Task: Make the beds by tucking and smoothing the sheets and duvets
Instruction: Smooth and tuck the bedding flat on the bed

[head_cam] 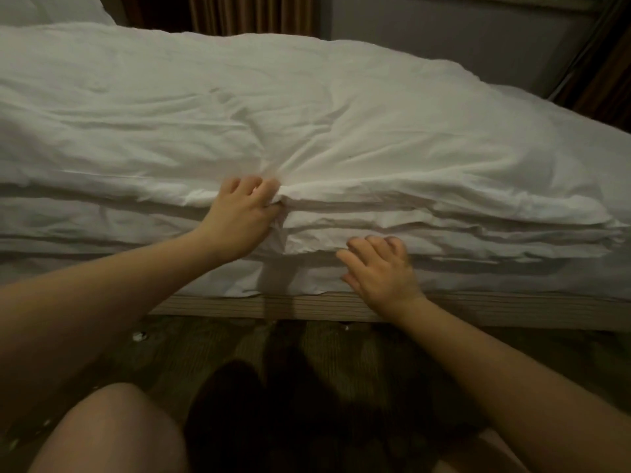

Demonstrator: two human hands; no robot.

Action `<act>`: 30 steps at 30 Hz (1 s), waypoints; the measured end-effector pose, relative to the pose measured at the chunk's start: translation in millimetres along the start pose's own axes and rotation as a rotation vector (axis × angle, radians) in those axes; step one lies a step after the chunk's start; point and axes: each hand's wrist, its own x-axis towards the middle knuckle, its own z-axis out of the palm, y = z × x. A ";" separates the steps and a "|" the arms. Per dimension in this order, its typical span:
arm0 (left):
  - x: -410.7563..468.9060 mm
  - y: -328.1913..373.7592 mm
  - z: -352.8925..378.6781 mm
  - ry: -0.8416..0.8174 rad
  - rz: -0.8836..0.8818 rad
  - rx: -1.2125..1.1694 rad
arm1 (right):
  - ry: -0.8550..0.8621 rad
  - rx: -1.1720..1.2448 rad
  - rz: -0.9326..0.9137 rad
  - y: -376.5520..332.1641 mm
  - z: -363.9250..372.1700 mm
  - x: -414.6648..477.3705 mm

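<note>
A white duvet (307,124) lies rumpled over the bed, its near edge folded in layers along the side. My left hand (239,213) pinches a bunch of that edge, and creases fan out from the grip. Lower and to the right, my right hand (379,268) hovers with spread, relaxed fingers against the white sheet (478,278) on the mattress side, holding nothing. The sheet hangs down to the wooden bed base (307,307).
A pillow (51,8) shows at the far left top. Curtains (252,11) and a grey wall (461,39) stand behind the bed. Dark striped carpet (211,346) runs below, with my knee (112,431) at the bottom left.
</note>
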 end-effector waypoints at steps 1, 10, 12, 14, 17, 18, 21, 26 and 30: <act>1.4 1.4 -1.4 -0.002 -0.012 -0.007 | -0.011 -0.009 0.041 -3.1 4.5 4.4; 11.6 -33.2 -35.4 -0.044 0.055 -0.411 | 0.147 0.009 0.120 11.2 8.8 55.7; 10.5 -28.7 -30.9 -0.037 0.065 -0.360 | 0.295 0.045 0.123 18.1 -10.9 68.3; 13.7 -26.1 -34.2 0.035 -0.015 -0.451 | 0.422 0.081 0.130 27.8 -34.4 82.7; 25.2 -32.3 -49.3 0.083 -0.195 -0.645 | 0.452 0.072 0.167 35.2 -48.0 98.1; 26.1 -33.0 -49.8 0.054 -0.209 -0.650 | 0.434 0.063 0.182 34.5 -46.5 98.7; 16.7 -18.8 -41.9 0.011 -0.160 -0.473 | 0.378 0.036 0.205 31.3 -36.1 91.3; 11.6 0.8 -34.5 0.024 -0.172 -0.031 | 0.346 -0.002 0.256 34.0 -43.0 98.0; 23.5 -23.8 -47.9 0.125 -0.071 -0.095 | 0.367 0.016 0.230 31.2 -39.0 86.7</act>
